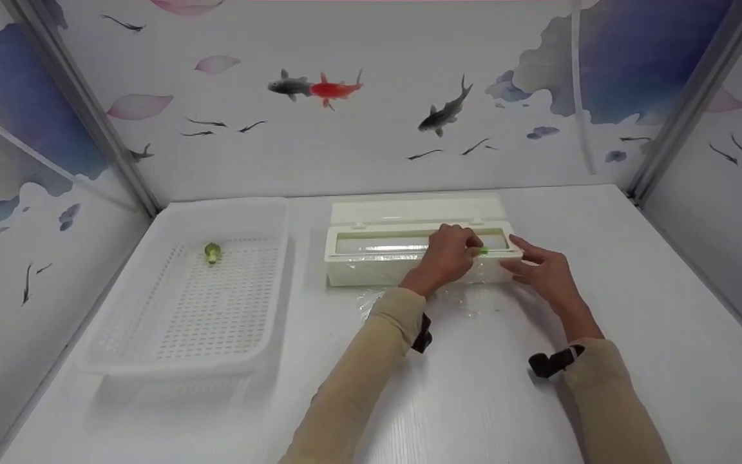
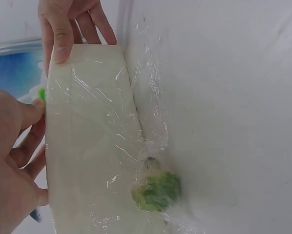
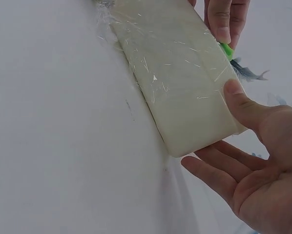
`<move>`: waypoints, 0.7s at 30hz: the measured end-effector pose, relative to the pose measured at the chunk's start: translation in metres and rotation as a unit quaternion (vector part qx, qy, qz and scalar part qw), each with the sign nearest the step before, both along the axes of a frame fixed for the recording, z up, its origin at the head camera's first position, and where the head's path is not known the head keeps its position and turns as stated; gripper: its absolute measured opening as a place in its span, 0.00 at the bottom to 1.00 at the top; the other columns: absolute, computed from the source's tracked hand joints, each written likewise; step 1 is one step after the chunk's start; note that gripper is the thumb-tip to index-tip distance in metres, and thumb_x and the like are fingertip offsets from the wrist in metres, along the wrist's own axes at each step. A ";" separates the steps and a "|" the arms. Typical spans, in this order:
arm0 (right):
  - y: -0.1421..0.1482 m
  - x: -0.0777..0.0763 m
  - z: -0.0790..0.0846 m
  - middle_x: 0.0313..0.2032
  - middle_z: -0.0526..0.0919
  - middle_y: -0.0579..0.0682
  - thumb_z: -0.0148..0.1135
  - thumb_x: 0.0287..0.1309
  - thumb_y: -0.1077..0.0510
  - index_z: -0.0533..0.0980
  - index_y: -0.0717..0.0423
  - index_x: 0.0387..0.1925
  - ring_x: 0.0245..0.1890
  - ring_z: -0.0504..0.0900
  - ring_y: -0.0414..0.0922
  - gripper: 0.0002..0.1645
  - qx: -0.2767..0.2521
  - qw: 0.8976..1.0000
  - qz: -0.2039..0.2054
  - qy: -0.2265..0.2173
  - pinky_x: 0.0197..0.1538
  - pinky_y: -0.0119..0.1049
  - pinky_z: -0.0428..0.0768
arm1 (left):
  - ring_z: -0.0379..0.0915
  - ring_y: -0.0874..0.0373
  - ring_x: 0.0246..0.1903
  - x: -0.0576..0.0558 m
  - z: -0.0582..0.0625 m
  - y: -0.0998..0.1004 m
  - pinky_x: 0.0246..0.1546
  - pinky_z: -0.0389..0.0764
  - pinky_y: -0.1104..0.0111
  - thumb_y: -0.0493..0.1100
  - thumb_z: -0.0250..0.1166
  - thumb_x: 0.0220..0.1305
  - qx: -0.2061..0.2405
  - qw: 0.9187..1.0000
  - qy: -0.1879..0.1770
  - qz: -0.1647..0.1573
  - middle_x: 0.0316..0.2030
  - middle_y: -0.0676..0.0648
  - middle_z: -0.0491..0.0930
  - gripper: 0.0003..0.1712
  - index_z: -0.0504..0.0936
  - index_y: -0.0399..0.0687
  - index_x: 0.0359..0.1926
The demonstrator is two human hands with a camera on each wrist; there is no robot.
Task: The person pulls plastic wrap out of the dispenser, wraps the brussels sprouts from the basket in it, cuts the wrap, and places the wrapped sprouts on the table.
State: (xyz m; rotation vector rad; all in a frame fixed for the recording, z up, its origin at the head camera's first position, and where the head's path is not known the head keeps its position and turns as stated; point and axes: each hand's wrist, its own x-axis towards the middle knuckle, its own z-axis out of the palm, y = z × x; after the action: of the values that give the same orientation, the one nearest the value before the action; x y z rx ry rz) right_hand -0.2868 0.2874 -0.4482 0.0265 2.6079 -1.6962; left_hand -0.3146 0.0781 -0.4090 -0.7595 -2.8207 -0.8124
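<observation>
A cream cling film box (image 1: 345, 272) stands with its lid (image 1: 409, 209) folded back, a roll of film (image 1: 377, 243) inside. Between thumb and fingers, my left hand (image 1: 449, 254) pinches the green slide cutter (image 1: 483, 250) near the right end of the box's front edge. My right hand (image 1: 545, 270) steadies that end, its thumb (image 3: 239, 100) on the front face and its fingers around the end. Clear film (image 2: 153, 83) drapes over the box front onto the table. In the left wrist view, a small green vegetable (image 2: 158, 190) lies under the film beside the box.
To the left, a white perforated basket (image 1: 277, 283) holds one small green vegetable (image 1: 212, 251). Printed panels with fish and lotus (image 1: 377, 148) enclose the white table (image 1: 461, 399) at the back and both sides.
</observation>
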 end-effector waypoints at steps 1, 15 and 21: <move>0.000 0.000 0.001 0.74 0.64 0.56 0.69 0.60 0.40 0.62 0.42 0.74 0.63 0.75 0.51 0.44 0.004 1.000 0.000 0.002 0.50 0.26 0.84 | 0.76 0.55 0.51 0.000 0.000 -0.001 0.62 0.74 0.62 0.42 0.60 0.73 0.001 1.000 -0.002 -0.001 0.43 0.50 0.85 0.11 0.87 0.49 0.48; 0.001 -0.002 -0.001 0.64 0.75 0.63 0.68 0.60 0.39 0.66 0.46 0.72 0.50 0.79 0.41 0.43 0.042 0.998 -0.010 0.049 0.44 0.18 0.79 | 0.77 0.56 0.50 0.001 0.001 -0.007 0.60 0.76 0.62 0.44 0.60 0.73 -0.022 1.000 -0.002 0.019 0.44 0.52 0.84 0.10 0.86 0.52 0.49; 0.000 -0.002 -0.002 0.52 0.77 0.62 0.67 0.62 0.40 0.67 0.47 0.71 0.55 0.76 0.52 0.40 0.079 0.994 -0.010 0.069 0.42 0.20 0.74 | 0.76 0.56 0.51 0.001 0.000 -0.012 0.62 0.74 0.59 0.45 0.60 0.73 -0.028 0.999 -0.006 0.025 0.44 0.53 0.84 0.10 0.86 0.54 0.48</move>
State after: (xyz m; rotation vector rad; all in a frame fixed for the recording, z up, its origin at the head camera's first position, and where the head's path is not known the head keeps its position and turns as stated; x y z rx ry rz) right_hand -0.2891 0.2875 -0.4505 -0.0632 2.8462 -1.5458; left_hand -0.3137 0.0664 -0.4089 -0.6923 -2.8712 -0.7357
